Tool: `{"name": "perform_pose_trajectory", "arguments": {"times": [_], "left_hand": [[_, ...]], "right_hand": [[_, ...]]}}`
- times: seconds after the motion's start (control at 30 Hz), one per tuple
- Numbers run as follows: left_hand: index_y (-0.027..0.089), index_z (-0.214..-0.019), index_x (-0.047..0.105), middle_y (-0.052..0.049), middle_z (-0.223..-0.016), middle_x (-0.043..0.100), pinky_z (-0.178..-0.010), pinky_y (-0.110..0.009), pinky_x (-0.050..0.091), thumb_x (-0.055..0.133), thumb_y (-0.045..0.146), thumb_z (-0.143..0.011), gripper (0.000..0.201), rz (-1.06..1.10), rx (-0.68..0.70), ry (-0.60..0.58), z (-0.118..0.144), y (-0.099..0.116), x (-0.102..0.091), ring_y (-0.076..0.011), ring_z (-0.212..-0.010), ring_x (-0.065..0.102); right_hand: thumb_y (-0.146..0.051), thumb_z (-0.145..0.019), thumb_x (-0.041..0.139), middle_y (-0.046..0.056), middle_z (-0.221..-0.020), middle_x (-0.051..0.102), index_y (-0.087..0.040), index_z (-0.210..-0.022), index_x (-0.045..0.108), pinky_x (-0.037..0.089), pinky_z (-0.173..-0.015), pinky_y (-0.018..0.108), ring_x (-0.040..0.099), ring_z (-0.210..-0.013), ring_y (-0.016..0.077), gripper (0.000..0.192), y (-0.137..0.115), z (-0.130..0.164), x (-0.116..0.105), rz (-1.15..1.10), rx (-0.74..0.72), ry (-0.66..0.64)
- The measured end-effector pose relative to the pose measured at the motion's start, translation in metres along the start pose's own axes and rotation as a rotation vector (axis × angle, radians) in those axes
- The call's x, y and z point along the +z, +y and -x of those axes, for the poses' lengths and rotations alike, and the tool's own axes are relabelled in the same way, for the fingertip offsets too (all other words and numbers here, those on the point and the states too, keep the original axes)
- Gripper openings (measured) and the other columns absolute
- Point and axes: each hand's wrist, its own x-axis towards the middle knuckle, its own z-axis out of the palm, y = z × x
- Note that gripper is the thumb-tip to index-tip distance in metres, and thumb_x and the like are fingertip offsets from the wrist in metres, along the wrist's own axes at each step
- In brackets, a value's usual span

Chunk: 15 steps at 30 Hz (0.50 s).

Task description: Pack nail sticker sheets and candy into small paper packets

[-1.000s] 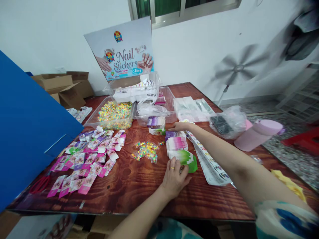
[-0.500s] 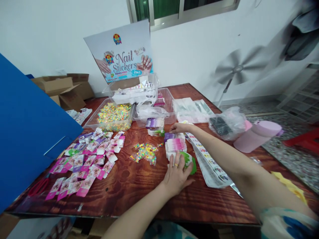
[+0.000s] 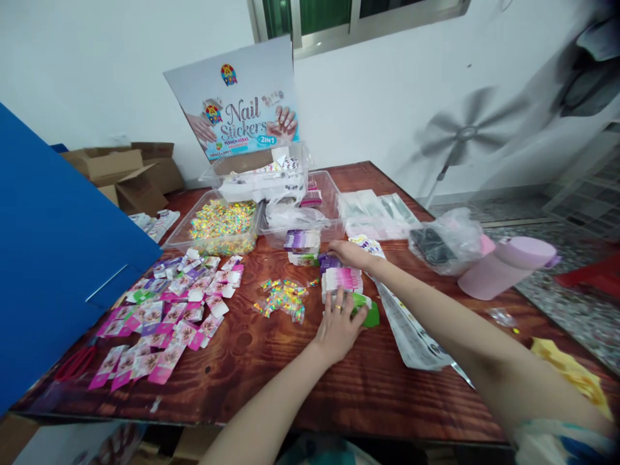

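Our left hand [image 3: 339,323] lies flat, fingers spread, over the near end of the row of stacked cards [image 3: 343,281], hiding the green cards [image 3: 367,310] beneath. Our right hand [image 3: 351,253] cups the far end at 12 o'clock; whether it grips, we cannot tell. The cards look glossy, flat-folded, banded purple, pink and white on the grained wooden table [image 3: 271,368]. Crinkly foil packets [image 3: 282,296] lie at 9 o'clock.

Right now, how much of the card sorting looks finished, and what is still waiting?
Done: a small stack of purple cards stands apart. In hand: the left hand and right hand press the two ends of a row of pink, purple and green cards. Left: many loose cards lie scattered on the table, and a small heap of glitter packets is unsorted.
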Motion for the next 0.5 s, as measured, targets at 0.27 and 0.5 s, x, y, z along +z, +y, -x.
{"name": "perform_pose_trajectory", "arguments": {"times": [0.27, 0.5], "left_hand": [[0.021, -0.131, 0.049, -0.017, -0.132, 0.053, -0.102, -0.062, 0.036, 0.060, 0.039, -0.087, 0.049, -0.027, -0.030, -0.035, -0.006, 0.000, 0.001, -0.0390, -0.133, 0.040], [0.021, -0.131, 0.050, -0.015, -0.128, 0.056, -0.100, -0.061, 0.039, 0.060, 0.041, -0.087, 0.049, -0.057, -0.071, -0.010, -0.015, 0.000, 0.005, -0.0403, -0.130, 0.043]], "right_hand": [[-0.019, -0.093, 0.045, 0.014, -0.096, 0.065, -0.017, -0.097, 0.063, 0.043, -0.087, 0.037, 0.058, -0.096, 0.0262, 0.018, -0.003, 0.013, -0.011, 0.028, -0.010, 0.307], [-0.028, -0.098, 0.034, 0.012, -0.096, 0.064, -0.017, -0.100, 0.057, 0.046, -0.083, 0.035, 0.059, -0.091, 0.0242, 0.026, 0.001, 0.042, -0.041, -0.067, 0.178, 0.664]]}}
